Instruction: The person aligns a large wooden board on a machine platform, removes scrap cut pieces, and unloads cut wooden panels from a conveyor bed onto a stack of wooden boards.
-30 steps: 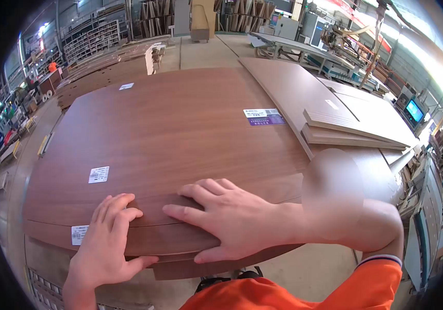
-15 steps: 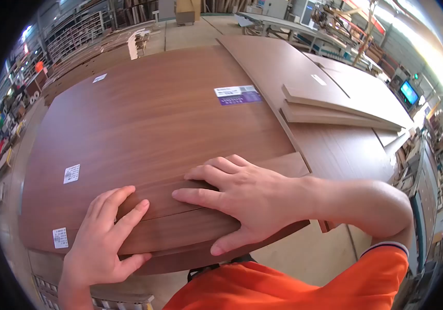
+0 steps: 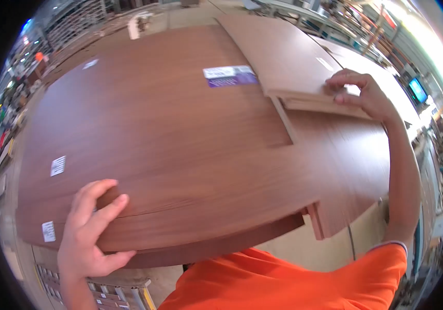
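Note:
Large brown wood-grain panels [image 3: 144, 113] spread before me, with white labels and a purple-and-white label [image 3: 230, 76] on top. Over the near left edge, my left hand [image 3: 89, 230] is open, fingers spread and curved on the surface, thumb apart at the front edge. At the right, my right hand [image 3: 363, 95] is closed on the narrow wooden board [image 3: 312, 103], fingers on its top and thumb at its near side. That board lies over a wider brown panel [image 3: 275, 51]. Motion blurs the board, so its exact contact below cannot be told.
Another brown panel [image 3: 350, 150] juts out at the right, its corner [image 3: 318, 225] over the floor. A lit screen [image 3: 417, 90] stands far right. Machinery [image 3: 309, 23] stands at the back. Slatted racking [image 3: 118, 297] is below on the left.
My right hand has left the near front edge and moved right and away, onto the narrow board. My left hand stays at the near left edge. The view has shifted slightly.

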`<state>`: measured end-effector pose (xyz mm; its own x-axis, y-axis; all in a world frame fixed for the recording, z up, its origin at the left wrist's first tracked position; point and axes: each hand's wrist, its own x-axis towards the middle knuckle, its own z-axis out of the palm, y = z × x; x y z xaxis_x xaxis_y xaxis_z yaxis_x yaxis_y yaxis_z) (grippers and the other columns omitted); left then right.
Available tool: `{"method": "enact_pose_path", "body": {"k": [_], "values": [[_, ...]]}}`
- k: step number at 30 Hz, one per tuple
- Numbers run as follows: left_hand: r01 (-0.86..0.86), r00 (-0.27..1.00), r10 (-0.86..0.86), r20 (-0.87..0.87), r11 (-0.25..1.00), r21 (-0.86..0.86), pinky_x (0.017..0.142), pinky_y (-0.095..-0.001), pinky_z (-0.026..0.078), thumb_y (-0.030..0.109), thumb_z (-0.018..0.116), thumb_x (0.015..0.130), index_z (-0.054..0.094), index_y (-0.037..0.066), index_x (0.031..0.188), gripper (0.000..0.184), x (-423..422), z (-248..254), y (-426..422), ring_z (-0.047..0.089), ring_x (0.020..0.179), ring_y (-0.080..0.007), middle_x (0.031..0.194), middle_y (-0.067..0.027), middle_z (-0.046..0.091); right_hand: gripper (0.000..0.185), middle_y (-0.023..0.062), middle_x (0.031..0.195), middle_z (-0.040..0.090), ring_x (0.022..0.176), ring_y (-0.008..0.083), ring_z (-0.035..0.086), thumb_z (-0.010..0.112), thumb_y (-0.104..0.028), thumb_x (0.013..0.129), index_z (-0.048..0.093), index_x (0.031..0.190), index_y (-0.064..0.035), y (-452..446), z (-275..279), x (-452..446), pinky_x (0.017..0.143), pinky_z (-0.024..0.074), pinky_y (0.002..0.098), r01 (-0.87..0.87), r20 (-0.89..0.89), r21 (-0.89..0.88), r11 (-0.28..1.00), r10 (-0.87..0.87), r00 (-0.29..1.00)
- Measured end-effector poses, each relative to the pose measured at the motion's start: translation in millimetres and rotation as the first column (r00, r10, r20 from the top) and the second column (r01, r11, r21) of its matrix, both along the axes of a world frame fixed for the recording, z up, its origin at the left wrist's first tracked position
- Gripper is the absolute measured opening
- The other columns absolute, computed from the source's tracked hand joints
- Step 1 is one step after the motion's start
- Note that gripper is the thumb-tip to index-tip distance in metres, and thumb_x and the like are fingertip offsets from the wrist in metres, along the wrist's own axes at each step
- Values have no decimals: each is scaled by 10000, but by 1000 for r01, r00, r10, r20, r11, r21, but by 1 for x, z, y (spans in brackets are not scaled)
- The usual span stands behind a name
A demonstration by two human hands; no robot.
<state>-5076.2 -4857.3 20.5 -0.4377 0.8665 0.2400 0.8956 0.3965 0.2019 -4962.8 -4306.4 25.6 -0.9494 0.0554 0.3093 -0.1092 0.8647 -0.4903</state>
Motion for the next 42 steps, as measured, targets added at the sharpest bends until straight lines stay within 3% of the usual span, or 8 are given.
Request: {"method": "enact_pose_path", "body": {"k": [4, 7, 10, 14, 23, 25, 36, 42], "values": [[59, 997, -60, 56, 998, 15, 1030, -501, 436, 232, 877, 557, 644, 55, 1281, 781, 127, 15, 140, 514, 1234, -423, 1360, -223, 512, 363, 75, 1078, 672, 1015, 169, 606, 776, -167, 862, 698, 1183, -16, 24, 42, 78, 894, 475, 315, -145, 18, 126, 981, 144, 989], [93, 994, -96, 47, 994, 54, 1026, -502, 442, 226, 880, 555, 640, 41, 1268, 775, 168, 20, 184, 495, 1241, -439, 1368, -227, 496, 363, 106, 1119, 661, 1059, 192, 609, 733, -236, 925, 671, 1216, -28, -5, 54, 75, 872, 494, 325, -244, -4, -74, 967, 244, 970], [110, 992, -113, 46, 992, 67, 1023, -497, 454, 244, 873, 603, 625, 55, 1294, 758, 156, 18, 114, 492, 1247, -433, 1359, -223, 490, 462, 132, 1296, 608, 1202, 249, 584, 728, -207, 906, 603, 1315, -31, -72, 52, 59, 998, 478, 371, -274, 118, 34, 961, 268, 956], [285, 958, -286, -15, 952, 110, 1061, -482, 432, 314, 825, 728, 556, 17, 1357, 746, 153, 2, 58, 464, 1272, -410, 1360, -235, 477, 514, 179, 1196, 631, 1174, 367, 571, 718, -243, 887, 587, 1332, -24, -159, 37, 83, 1032, 452, 409, -239, 30, 355, 904, 245, 969], [216, 976, -216, -7, 971, 101, 1085, -461, 411, 314, 774, 780, 544, -12, 1347, 693, 165, 0, -28, 438, 1293, -403, 1383, -235, 455, 448, 187, 1047, 658, 1004, 357, 608, 717, -198, 895, 611, 1291, -19, -383, 36, -9, 893, 480, 418, -476, 2, 238, 847, 489, 872], [192, 981, -191, -25, 975, 108, 1093, -458, 405, 319, 769, 784, 539, -9, 1354, 696, 163, -1, -31, 429, 1303, -401, 1394, -232, 445, 387, 183, 1101, 681, 1029, 311, 634, 691, -187, 922, 632, 1262, -13, -403, 35, -19, 909, 497, 389, -572, 41, 2, 820, 572, 819], [137, 989, -135, -52, 990, 43, 1046, -497, 353, 381, 809, 732, 545, 30, 1233, 667, 110, 60, 58, 431, 1217, -392, 1263, -173, 481, 397, 193, 1033, 733, 963, 299, 711, 694, -223, 837, 699, 1183, -28, -360, 46, -120, 864, 562, 390, -584, 44, -32, 811, 585, 810], [58, 992, -45, -117, 992, 110, 1006, -450, 386, 395, 824, 713, 575, 34, 1199, 655, 112, 17, 124, 479, 1175, -341, 1228, -149, 506, 372, 196, 1040, 731, 881, 308, 713, 668, -207, 855, 708, 1165, -4, -251, 17, -91, 831, 566, 394, -531, 158, -171, 830, 555, 816]]}}
